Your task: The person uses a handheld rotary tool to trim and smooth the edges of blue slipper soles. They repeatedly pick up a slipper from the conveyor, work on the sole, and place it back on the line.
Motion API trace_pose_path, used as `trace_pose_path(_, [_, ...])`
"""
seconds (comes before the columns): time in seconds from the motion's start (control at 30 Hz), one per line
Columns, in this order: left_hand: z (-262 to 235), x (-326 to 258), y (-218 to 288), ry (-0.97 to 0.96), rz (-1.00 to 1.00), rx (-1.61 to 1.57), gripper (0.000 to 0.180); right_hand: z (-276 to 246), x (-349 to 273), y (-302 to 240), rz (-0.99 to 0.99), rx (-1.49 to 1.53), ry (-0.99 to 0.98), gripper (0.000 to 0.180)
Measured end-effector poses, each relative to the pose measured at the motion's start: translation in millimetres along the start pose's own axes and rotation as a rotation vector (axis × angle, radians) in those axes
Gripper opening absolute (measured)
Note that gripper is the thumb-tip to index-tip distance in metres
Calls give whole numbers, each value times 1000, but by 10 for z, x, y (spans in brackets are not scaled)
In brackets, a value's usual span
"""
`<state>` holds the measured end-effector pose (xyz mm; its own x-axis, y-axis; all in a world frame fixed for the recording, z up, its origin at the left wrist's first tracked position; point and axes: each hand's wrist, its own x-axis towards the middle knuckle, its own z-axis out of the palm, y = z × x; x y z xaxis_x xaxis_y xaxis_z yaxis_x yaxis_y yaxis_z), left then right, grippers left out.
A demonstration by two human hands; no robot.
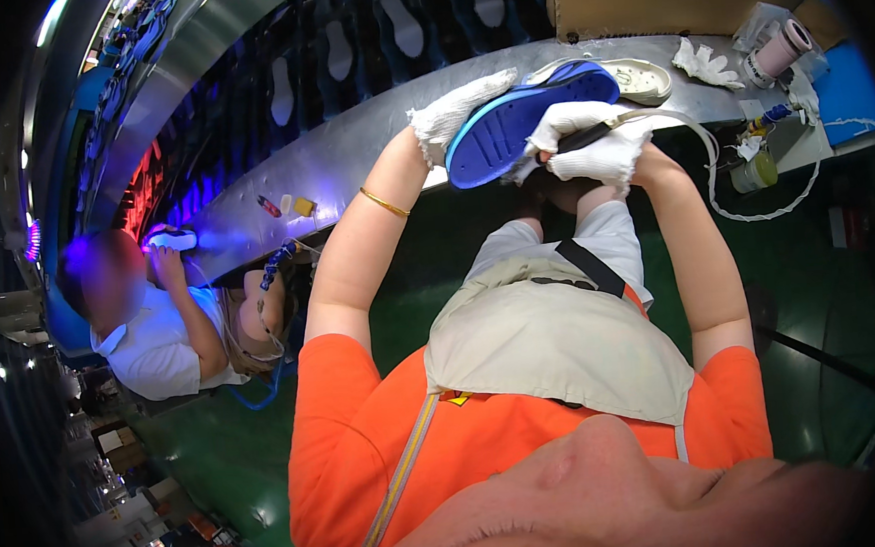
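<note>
From afar I see the left hand (463, 111) gripping the blue shoe (520, 118) at the near edge of the desk (369, 142); the right hand (585, 149) is closed around a dark tool (583, 137). If its hose (755, 217) catches near the desk's right end, the tool may scratch the shoe.

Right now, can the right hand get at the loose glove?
Probably yes: the loose glove lies uncovered on the bench, though the right hand holds a tool that may need setting down first.
</note>
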<state>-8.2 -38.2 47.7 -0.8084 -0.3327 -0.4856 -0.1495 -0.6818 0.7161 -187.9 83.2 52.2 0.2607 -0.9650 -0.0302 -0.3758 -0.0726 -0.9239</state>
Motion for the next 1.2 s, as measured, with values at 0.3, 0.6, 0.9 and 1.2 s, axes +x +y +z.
trace_pose_path(0.3, [90,-87,127,-41,-30,76,52,-216,-85,-108,74,91,54,15])
trace_pose_path(0.6, [-44,27,-132,-392,383,-605,72,361,-99,-74,-127,428,277,12])
trace_pose_path(0.9, [2,-10,-430,-48,543,-602,63,415,-26,-89,-66,537,453,10])
trace_pose_path(1.2, [-184,149,-751,220,845,90,39,513,-17,-181,-180,504,425,7])
